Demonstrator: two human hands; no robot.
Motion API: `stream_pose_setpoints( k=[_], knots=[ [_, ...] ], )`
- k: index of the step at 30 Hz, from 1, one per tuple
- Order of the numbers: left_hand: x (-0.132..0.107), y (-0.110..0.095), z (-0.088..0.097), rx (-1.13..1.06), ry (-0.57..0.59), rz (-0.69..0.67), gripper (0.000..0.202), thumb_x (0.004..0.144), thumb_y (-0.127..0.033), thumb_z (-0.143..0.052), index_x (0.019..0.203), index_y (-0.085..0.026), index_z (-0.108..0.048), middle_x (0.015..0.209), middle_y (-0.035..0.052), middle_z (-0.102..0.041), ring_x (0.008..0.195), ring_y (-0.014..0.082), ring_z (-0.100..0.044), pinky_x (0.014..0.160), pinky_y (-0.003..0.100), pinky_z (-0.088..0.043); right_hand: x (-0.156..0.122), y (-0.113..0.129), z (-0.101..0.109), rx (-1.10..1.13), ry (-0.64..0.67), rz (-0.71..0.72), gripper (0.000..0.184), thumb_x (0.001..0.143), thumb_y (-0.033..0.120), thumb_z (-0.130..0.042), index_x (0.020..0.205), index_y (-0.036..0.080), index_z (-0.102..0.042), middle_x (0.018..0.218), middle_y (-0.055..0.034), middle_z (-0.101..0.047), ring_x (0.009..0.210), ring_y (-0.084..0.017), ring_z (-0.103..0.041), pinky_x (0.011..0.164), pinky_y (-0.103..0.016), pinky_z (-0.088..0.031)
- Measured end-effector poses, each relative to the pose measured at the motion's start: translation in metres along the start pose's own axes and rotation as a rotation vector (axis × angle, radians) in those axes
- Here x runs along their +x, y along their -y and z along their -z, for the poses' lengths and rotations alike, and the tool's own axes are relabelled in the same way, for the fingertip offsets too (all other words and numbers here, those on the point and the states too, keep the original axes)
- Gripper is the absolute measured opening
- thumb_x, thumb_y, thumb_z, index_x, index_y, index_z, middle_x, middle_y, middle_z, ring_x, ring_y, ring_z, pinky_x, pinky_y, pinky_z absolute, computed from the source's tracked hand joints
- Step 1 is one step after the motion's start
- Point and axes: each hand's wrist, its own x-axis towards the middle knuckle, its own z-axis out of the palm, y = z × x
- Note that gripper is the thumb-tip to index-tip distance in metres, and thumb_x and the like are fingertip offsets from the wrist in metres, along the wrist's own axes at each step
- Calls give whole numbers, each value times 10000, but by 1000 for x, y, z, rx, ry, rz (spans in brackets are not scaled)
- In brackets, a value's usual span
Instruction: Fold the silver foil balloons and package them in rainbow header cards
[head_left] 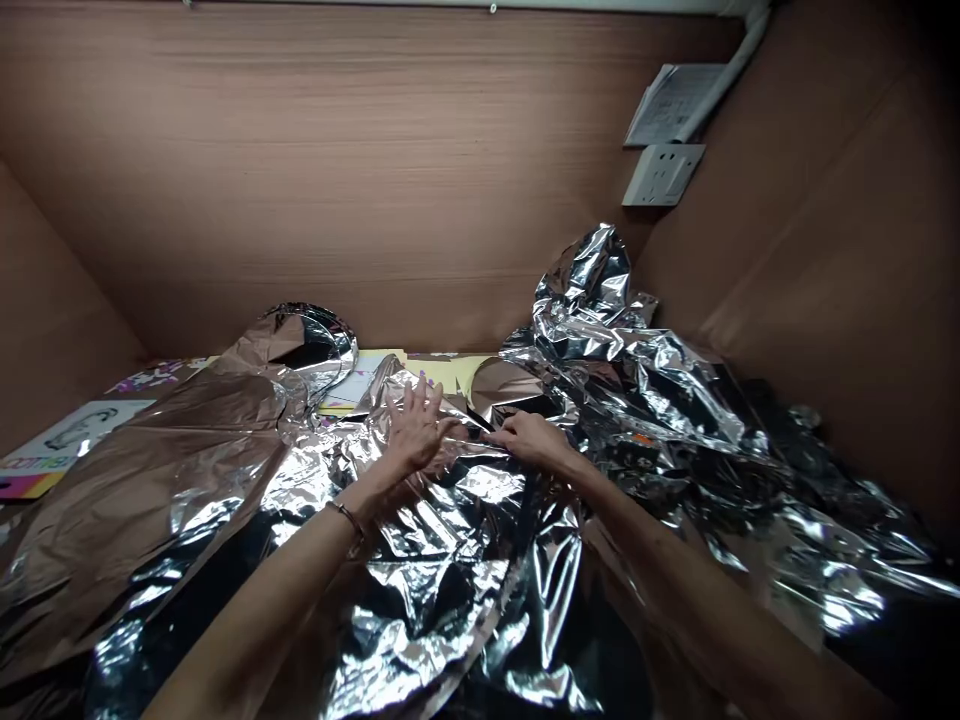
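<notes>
A crinkled silver foil sheet (420, 560) lies spread across the table in front of me. My left hand (414, 425) rests flat on it with the fingers stretched out and spread; a thin bracelet sits on that wrist. My right hand (531, 438) is closed in a pinch on the edge of the same foil sheet, just right of the left hand. The two hands are almost touching at the sheet's far edge.
A tall crumpled heap of silver foil (622, 340) rises at the right. Flatter foil shapes (180, 440) lie at the left. Printed cards (67, 440) and yellow paper (442, 370) lie behind. Brown cardboard walls (375, 180) enclose the table; a wall socket (664, 172) sits upper right.
</notes>
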Motion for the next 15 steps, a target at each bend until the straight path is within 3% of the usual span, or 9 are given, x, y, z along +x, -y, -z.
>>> stream_pose_setpoints(
  k=[3, 8, 11, 15],
  knots=[
    [-39, -28, 15, -78, 105, -206, 717, 841, -651, -144, 1435, -249, -158, 1503, 65, -43, 1371, 293, 29, 1081, 554, 27, 10, -4, -10, 26, 152, -16, 386, 851, 402, -493, 609, 147, -651, 587, -15, -581, 494, -89, -502, 426, -200, -255],
    [-108, -56, 15, -241, 389, -642, 806, 772, -729, -267, 1433, -295, -112, 1498, 114, -45, 1353, 371, 22, 1018, 649, 14, 15, -11, -16, -28, 224, -79, 262, 872, 301, -512, 711, 139, -640, 681, -34, -607, 610, -118, -550, 505, -209, -352],
    [-125, -57, 21, -307, 431, -704, 823, 765, -728, -302, 1434, -296, -93, 1495, 137, -58, 1349, 388, 2, 1000, 668, -29, 12, -16, -22, -101, 213, -58, 229, 896, 312, -502, 806, 126, -601, 760, -22, -598, 707, -133, -569, 633, -271, -453],
    [-127, -55, 31, -315, 409, -721, 794, 797, -685, -321, 1438, -279, -89, 1498, 128, -50, 1350, 389, -8, 1014, 643, -75, 3, -28, -36, -190, 173, 28, 233, 915, 344, -479, 927, 133, -576, 871, -25, -591, 808, -145, -578, 747, -337, -480]
  ],
)
